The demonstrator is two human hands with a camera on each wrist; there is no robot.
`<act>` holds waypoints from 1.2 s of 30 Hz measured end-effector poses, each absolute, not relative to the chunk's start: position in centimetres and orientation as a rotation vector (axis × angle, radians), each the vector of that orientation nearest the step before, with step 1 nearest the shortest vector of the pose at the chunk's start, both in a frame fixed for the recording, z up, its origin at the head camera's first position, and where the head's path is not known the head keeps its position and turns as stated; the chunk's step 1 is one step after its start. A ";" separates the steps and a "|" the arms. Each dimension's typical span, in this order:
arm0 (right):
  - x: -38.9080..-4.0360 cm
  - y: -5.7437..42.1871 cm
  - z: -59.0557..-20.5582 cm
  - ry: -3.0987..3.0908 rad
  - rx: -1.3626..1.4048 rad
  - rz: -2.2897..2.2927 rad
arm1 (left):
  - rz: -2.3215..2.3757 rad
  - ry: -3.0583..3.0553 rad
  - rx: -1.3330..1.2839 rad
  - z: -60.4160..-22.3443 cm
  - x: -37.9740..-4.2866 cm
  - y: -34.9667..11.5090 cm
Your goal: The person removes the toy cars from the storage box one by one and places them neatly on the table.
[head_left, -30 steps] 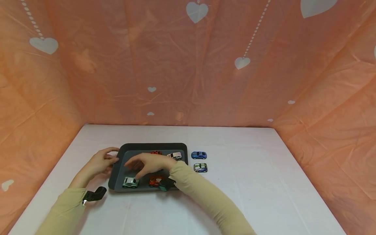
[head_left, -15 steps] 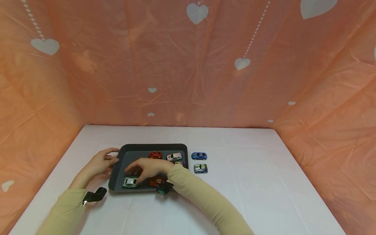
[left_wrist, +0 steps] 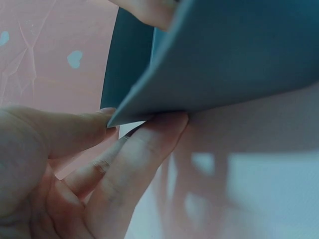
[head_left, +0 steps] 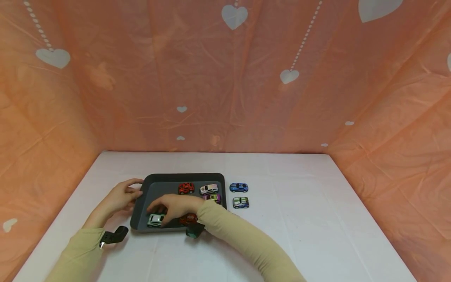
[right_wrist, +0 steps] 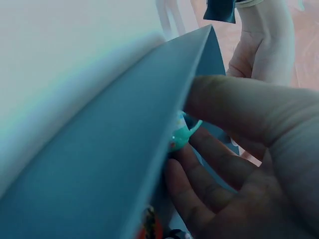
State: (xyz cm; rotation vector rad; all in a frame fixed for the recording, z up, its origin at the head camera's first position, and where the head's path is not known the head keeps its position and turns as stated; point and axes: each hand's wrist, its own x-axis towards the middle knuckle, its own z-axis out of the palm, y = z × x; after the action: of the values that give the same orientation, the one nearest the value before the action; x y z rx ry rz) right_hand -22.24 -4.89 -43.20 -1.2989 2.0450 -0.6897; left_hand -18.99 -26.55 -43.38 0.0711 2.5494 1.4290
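Observation:
My left hand (head_left: pixel 121 194) pinches the left rim of a dark grey tray (head_left: pixel 136 213); in the left wrist view the thumb is at the rim's edge and fingers (left_wrist: pixel 154 139) lie beneath it. Over the tray's front left, my right hand (head_left: pixel 176 205) holds a pale green toy car (head_left: pixel 155 220) between thumb and fingers. The right wrist view shows that car (right_wrist: pixel 180 137) partly hidden behind the tray wall, along with the thumb tip. Beside it in the tray is a red toy car (head_left: pixel 188 218), partly covered by the hand.
Also in the tray are a red spotted toy car (head_left: pixel 186 188), a white one (head_left: pixel 209 189) and a purple-yellow one (head_left: pixel 212 198). Right of the tray, a blue toy car (head_left: pixel 239 187) and a green-white one (head_left: pixel 241 202) stand on the white table (head_left: pixel 299 219).
My right hand has lowered toward the tray's front left and closed its fingers about the pale green toy car. The left hand keeps its place on the rim.

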 end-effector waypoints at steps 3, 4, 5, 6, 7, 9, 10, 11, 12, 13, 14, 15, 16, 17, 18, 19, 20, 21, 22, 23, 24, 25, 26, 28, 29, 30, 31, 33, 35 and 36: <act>-22.2 -4.9 -43.3 2.044 -1.287 -0.696 | 1.433 2.548 0.077 -43.4 -19.0 -26.5; -22.1 -4.9 -43.3 2.043 -1.285 -0.699 | 1.434 2.548 0.078 -43.4 -19.0 -26.5; -22.1 -4.9 -43.3 2.041 -1.284 -0.702 | 1.435 2.548 0.078 -43.4 -19.0 -26.5; -22.1 -4.8 -43.3 2.039 -1.285 -0.703 | 1.437 2.547 0.075 -43.4 -19.0 -26.5; -22.1 -4.8 -43.4 2.040 -1.284 -0.701 | 1.436 2.548 0.076 -43.3 -19.0 -26.5; -22.1 -4.8 -43.4 2.046 -1.285 -0.695 | 1.434 2.551 0.084 -43.2 -19.0 -26.5; -22.2 -4.8 -43.4 2.050 -1.284 -0.692 | 1.433 2.551 0.082 -43.2 -19.0 -26.5; -22.2 -4.8 -43.4 2.055 -1.284 -0.690 | 1.430 2.553 0.085 -43.2 -19.0 -26.5; -22.2 -4.8 -43.4 2.062 -1.286 -0.685 | 1.429 2.554 0.084 -43.2 -19.0 -26.5; -22.2 -4.9 -43.4 2.070 -1.292 -0.679 | 1.426 2.557 0.088 -43.2 -19.0 -26.5; -22.2 -4.9 -43.5 2.079 -1.299 -0.673 | 1.422 2.559 0.088 -43.2 -19.0 -26.5; -22.2 -5.0 -43.5 2.087 -1.304 -0.668 | 1.417 2.562 0.089 -43.2 -19.0 -26.5; -22.1 -5.0 -43.6 2.096 -1.309 -0.662 | 1.414 2.562 0.077 -43.2 -19.0 -26.4; -22.1 -5.1 -43.6 2.105 -1.313 -0.655 | 1.409 2.563 0.076 -43.2 -19.0 -26.4; -22.1 -5.1 -43.6 2.113 -1.317 -0.650 | 1.405 2.564 0.074 -43.2 -19.0 -26.4; -22.1 -5.2 -43.7 2.118 -1.318 -0.648 | 1.400 2.566 0.075 -43.2 -19.0 -26.4; -22.1 -5.3 -43.7 2.122 -1.315 -0.647 | 1.397 2.566 0.073 -43.2 -18.9 -26.4; -22.1 -5.3 -43.7 2.125 -1.310 -0.647 | 1.396 2.566 0.072 -43.2 -18.9 -26.4; -22.1 -5.3 -43.6 2.127 -1.308 -0.645 | 1.397 2.565 0.071 -43.3 -19.0 -26.5; -22.1 -5.3 -43.6 2.128 -1.305 -0.644 | 1.399 2.564 0.072 -43.3 -19.0 -26.5; -22.1 -5.3 -43.6 2.129 -1.304 -0.646 | 1.400 2.563 0.070 -43.4 -19.0 -26.5; -22.1 -5.3 -43.6 2.126 -1.300 -0.648 | 1.403 2.561 0.069 -43.4 -19.0 -26.5; -22.0 -5.3 -43.6 2.126 -1.298 -0.650 | 1.406 2.558 0.067 -43.4 -19.0 -26.5; -22.0 -5.3 -43.5 2.123 -1.299 -0.650 | 1.409 2.553 0.065 -43.5 -19.1 -26.6; -22.0 -5.3 -43.5 2.122 -1.298 -0.652 | 1.412 2.550 0.066 -43.5 -19.1 -26.6; -22.0 -5.3 -43.5 2.122 -1.297 -0.656 | 1.413 2.547 0.068 -43.5 -19.1 -26.6; -22.0 -5.2 -43.4 2.127 -1.298 -0.654 | 1.414 2.546 0.072 -43.5 -19.1 -26.6; -21.9 -5.2 -43.3 2.145 -1.299 -0.652 | 1.416 2.543 0.075 -43.5 -19.1 -26.6; -21.8 -5.2 -43.3 2.166 -1.300 -0.649 | 1.416 2.545 0.077 -43.4 -19.1 -26.6; -21.8 -5.2 -43.2 2.179 -1.300 -0.643 | 1.414 2.546 0.078 -43.4 -19.1 -26.6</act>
State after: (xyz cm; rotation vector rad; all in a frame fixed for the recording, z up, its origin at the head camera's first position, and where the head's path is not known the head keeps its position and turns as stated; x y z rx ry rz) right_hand -21.81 -5.19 -43.23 -1.3002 2.1792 -0.6432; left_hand -19.11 -26.62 -43.42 0.0782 2.5458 1.4140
